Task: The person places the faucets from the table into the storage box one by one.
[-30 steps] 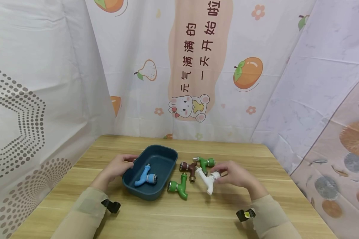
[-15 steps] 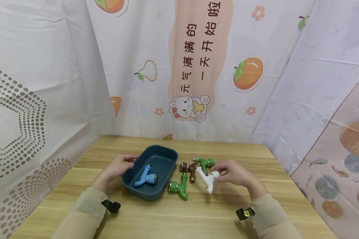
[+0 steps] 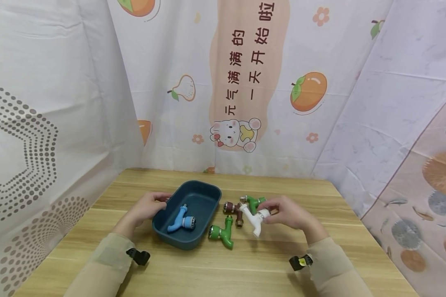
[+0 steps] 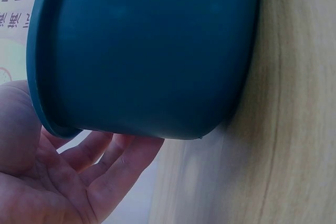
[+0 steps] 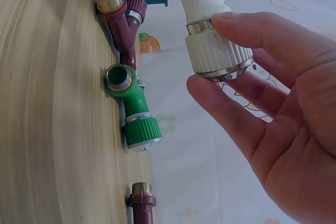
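Observation:
In the head view my right hand [image 3: 287, 214] holds a white tap [image 3: 253, 218] by its ribbed knob, thumb and fingers around it. The right wrist view shows the white tap [image 5: 218, 48] raised off the tabletop. My left hand [image 3: 149, 208] grips the left rim of a dark blue plastic basin [image 3: 213, 210], fingers against its outer wall in the left wrist view. A light blue tap [image 3: 180, 220] lies inside the basin. Between basin and right hand lie a green tap [image 3: 223, 233], a maroon tap [image 3: 233, 210] and, farther back, another green tap [image 3: 253, 202], partly covered by the white one.
Another maroon tap [image 5: 142, 205] shows at the bottom of the right wrist view, hidden in the head view. All stands on a wood-grain table [image 3: 223, 272]. A printed curtain [image 3: 193, 132] hangs behind the table's back edge, with more cloth at both sides.
My right hand has shifted slightly left and away from me with the white tap, which now overlaps the rear green tap more. The left hand and the basin have stayed put.

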Available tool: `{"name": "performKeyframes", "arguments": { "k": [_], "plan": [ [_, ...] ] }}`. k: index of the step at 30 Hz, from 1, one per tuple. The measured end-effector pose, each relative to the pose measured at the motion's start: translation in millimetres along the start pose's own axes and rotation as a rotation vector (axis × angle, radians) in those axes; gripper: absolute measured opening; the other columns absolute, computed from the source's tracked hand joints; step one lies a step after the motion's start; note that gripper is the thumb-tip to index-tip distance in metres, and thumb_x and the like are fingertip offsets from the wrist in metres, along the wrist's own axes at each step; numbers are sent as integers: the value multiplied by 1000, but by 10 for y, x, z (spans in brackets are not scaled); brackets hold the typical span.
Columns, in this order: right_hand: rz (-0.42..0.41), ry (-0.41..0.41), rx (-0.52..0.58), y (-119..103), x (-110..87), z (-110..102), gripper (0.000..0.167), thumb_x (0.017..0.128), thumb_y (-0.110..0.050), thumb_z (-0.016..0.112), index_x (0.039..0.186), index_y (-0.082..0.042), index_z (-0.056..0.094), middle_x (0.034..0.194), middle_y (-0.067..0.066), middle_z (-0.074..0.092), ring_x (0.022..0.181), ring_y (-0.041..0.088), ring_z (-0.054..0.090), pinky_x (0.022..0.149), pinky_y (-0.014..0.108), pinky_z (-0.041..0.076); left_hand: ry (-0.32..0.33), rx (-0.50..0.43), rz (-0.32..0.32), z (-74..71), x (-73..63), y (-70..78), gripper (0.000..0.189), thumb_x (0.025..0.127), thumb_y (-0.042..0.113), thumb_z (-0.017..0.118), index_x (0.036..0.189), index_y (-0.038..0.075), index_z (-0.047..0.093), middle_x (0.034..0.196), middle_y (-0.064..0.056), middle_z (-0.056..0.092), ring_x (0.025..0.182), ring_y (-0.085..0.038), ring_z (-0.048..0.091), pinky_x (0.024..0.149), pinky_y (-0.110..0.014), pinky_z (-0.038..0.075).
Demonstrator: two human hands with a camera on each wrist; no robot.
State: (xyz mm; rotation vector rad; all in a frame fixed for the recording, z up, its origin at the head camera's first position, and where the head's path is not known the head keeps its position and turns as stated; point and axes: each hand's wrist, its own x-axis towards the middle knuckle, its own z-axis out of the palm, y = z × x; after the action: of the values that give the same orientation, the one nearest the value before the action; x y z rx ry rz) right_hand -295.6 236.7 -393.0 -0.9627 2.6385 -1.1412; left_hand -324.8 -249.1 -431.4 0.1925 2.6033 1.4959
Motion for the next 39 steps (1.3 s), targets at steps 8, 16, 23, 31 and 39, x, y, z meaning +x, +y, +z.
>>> {"name": "performKeyframes", "arguments": {
  "k": [8, 16, 23, 31, 39],
  "plan": [
    [24, 10, 27, -21, 65, 17, 32, 84, -16, 84, 115, -14, 76, 115, 3, 71, 98, 22, 66, 78, 32, 56, -1, 10, 13, 5, 5, -18, 45, 93, 4, 59, 138, 3, 63, 131, -24, 60, 97, -28, 60, 70, -37, 58],
    [-5, 27, -22, -59, 156, 18, 29, 87, -17, 81, 115, -15, 76, 112, -1, 72, 99, 22, 65, 82, 39, 55, 1, 8, 16, 6, 10, -36, 45, 93, 3, 58, 138, 3, 62, 131, -24, 60, 95, -27, 60, 68, -37, 58],
    [0, 47, -60, -125, 283, 19, 32, 85, -18, 83, 116, -17, 77, 116, -3, 71, 102, 17, 63, 88, 47, 54, -1, -7, 0, 4, 7, -40, 46, 93, 4, 58, 139, 3, 61, 132, -25, 59, 94, -27, 62, 69, -40, 59],
    [9, 25, -70, -211, 430, 17, 35, 85, -19, 82, 120, -16, 76, 118, -4, 71, 101, 17, 64, 87, 43, 54, 2, -2, -3, 4, 12, -43, 46, 93, 3, 57, 140, 3, 61, 133, -25, 59, 97, -28, 61, 71, -40, 59],
    [8, 24, -70, -245, 569, 63, 34, 86, -18, 82, 119, -19, 76, 116, -5, 71, 103, 16, 65, 90, 43, 54, 2, -7, -11, -1, 36, -48, 46, 93, 4, 58, 139, 4, 62, 134, -24, 59, 95, -27, 62, 69, -40, 60]
  ]
}}
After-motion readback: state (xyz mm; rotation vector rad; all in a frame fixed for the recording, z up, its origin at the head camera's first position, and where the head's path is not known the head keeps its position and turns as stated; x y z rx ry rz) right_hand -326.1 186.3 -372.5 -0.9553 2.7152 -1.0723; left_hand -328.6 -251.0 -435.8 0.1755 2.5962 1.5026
